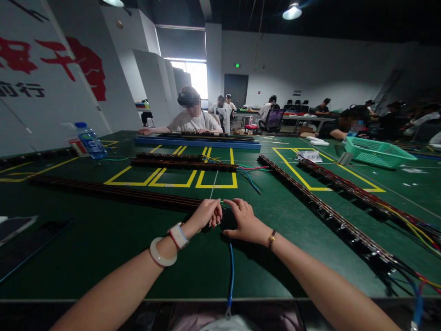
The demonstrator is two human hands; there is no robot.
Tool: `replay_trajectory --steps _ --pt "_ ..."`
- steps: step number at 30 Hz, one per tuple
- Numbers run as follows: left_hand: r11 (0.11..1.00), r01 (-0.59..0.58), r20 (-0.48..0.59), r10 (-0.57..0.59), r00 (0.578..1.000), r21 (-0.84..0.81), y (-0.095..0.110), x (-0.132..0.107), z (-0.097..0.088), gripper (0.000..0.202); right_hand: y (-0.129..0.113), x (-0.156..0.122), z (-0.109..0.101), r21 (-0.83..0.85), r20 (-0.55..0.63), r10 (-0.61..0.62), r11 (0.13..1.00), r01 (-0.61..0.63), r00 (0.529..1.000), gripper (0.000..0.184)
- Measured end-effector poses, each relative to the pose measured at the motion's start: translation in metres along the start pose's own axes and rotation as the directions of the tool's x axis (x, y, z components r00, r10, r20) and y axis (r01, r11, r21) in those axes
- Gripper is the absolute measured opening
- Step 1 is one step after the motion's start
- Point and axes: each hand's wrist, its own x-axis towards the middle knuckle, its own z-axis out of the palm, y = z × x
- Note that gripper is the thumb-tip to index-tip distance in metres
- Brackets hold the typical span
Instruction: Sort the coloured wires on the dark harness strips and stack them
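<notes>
Head view: a long dark bar (113, 190) lies on the green table (103, 243), its long axis slanting from near the left edge towards the middle, where its right end meets your left hand (206, 214), the nearer one. Your left fingers curl and your right hand (246, 223) arches, thumb and forefinger apart; whether either grasps anything cannot be told. Between them, a blue cable (232, 266) runs over the table's near edge.

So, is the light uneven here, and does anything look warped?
Head view: the window glares white, a lamp flares, and the far right is gloomy; head view, too: shadow lies below the right hand, and the lettered wall slants, perhaps lens distortion.
</notes>
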Motion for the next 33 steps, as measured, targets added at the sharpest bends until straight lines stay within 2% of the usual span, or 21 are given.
replay_trajectory --steps 2,5,8,11,13,16,21,24,27,30,33 --pt "1.000 0.018 0.054 -0.017 0.998 -0.010 -0.003 0.000 0.002 0.044 0.005 0.000 0.003 -0.020 0.016 0.050 0.999 -0.050 0.999 0.095" --pt "0.998 0.055 0.187 -0.048 0.981 -0.037 -0.007 0.001 0.007 0.046 0.017 0.004 -0.002 -0.032 0.033 0.178 0.984 -0.177 0.984 0.090" --pt "0.992 0.097 0.285 -0.071 0.956 -0.077 -0.009 -0.001 0.010 0.046 0.030 0.009 -0.009 0.063 0.122 0.275 0.957 -0.284 0.954 0.067" --pt "0.978 0.173 0.351 -0.123 0.928 -0.114 -0.008 -0.005 0.011 0.046 0.038 0.012 -0.010 0.234 0.201 0.244 0.928 -0.288 0.949 0.036" --pt "0.958 0.253 0.407 -0.180 0.896 -0.135 -0.007 -0.007 0.011 0.045 0.040 0.013 -0.008 0.328 0.203 0.196 0.910 -0.255 0.960 0.023" --pt "0.908 0.356 0.455 -0.227 0.861 -0.221 -0.008 -0.006 0.010 0.041 0.038 0.012 -0.004 0.395 0.162 0.134 0.899 -0.188 0.978 0.014" --pt "0.793 0.475 0.492 -0.261 0.830 -0.381 -0.014 -0.002 0.009 0.038 0.029 0.010 -0.010 0.260 0.042 -0.042 0.965 0.029 0.998 0.006" --pt "0.735 0.447 0.440 -0.223 0.870 -0.510 -0.015 -0.002 0.013 0.029 0.026 0.008 -0.011 0.119 0.018 -0.120 0.986 0.117 0.993 0.003" --pt "0.674 0.395 0.375 -0.185 0.908 -0.625 -0.016 -0.003 0.019 0.025 0.024 0.007 -0.009 -0.050 0.006 -0.198 0.979 0.198 0.980 0.011" --pt "0.639 0.385 0.367 -0.169 0.915 -0.666 -0.017 -0.004 0.024 0.024 0.020 0.006 -0.009 -0.235 0.049 -0.315 0.919 0.317 0.948 0.016" --pt "0.626 0.315 0.293 -0.142 0.946 -0.714 -0.020 -0.004 0.027 0.017 0.014 0.006 -0.014 -0.315 0.113 -0.383 0.861 0.399 0.917 0.018"
